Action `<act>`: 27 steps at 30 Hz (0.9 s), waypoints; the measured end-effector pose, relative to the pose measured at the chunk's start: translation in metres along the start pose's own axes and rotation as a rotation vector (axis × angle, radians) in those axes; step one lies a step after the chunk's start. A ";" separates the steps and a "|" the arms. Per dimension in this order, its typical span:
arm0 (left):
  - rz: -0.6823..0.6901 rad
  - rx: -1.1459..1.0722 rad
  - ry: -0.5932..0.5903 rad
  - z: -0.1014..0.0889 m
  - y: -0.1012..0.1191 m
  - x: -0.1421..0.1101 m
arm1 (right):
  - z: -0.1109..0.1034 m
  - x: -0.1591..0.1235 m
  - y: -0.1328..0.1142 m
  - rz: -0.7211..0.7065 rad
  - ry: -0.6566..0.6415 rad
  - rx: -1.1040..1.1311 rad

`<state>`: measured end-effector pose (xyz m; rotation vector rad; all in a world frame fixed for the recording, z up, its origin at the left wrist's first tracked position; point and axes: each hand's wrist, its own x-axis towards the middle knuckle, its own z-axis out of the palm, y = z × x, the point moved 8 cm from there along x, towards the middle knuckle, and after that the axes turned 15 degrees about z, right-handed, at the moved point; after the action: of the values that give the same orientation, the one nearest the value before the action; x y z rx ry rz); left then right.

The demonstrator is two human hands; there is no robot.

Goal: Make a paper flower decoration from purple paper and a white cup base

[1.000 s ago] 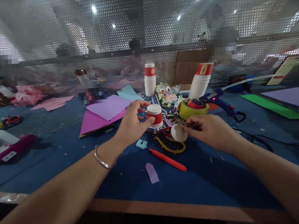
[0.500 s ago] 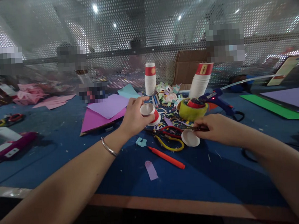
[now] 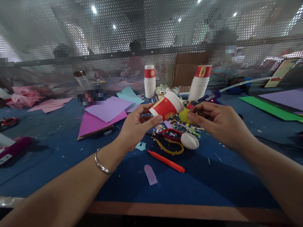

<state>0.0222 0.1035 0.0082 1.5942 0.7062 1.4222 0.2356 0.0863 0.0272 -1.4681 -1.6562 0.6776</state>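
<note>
My left hand (image 3: 135,126) grips a red-and-white paper cup (image 3: 167,105), tilted on its side with the wide rim to the right. My right hand (image 3: 216,119) is closed in a pinch just right of that rim; what its fingers hold is too dark and small to name. Under the hands lie scissors (image 3: 170,151) with red and yellow handles. A shallow white paper piece (image 3: 189,141) rests against them. Closer to me are an orange-red marker (image 3: 167,161) and a lilac paper tag (image 3: 150,175). Behind my right fingers, a yellow roll (image 3: 184,115) is partly hidden.
Two stacks of paper cups, one upright (image 3: 150,84) and one leaning (image 3: 200,83), stand at the back among paper scraps. A blue glue gun (image 3: 213,96) lies behind my right hand. Coloured sheets (image 3: 108,109) lie left, green sheets (image 3: 269,108) right.
My left hand has turned the cup onto its side and moved it right. My right hand has risen from beside the white paper piece to the cup's rim. The view has shifted slightly.
</note>
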 end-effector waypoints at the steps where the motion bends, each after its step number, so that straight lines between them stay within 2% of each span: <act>1: -0.030 -0.053 0.000 0.005 -0.001 -0.003 | 0.003 -0.002 -0.003 -0.008 -0.008 0.008; 7: -0.214 -0.290 0.100 0.016 -0.003 -0.015 | 0.004 -0.014 -0.017 -0.018 0.037 0.027; 11: -0.271 -0.369 0.127 0.019 -0.001 -0.017 | 0.002 -0.020 -0.023 -0.022 0.066 0.109; 16: -0.130 -0.232 0.164 0.012 0.006 -0.016 | 0.016 -0.028 -0.027 -0.003 -0.051 0.184; 20: -0.009 -0.154 0.166 0.008 0.014 -0.016 | 0.032 -0.033 -0.033 -0.013 -0.183 0.151; 27: 0.029 -0.155 0.149 0.012 0.019 -0.018 | 0.049 -0.034 -0.029 0.064 -0.365 0.293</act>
<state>0.0282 0.0765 0.0166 1.3950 0.6432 1.5898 0.1789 0.0540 0.0176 -1.2417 -1.6916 1.2275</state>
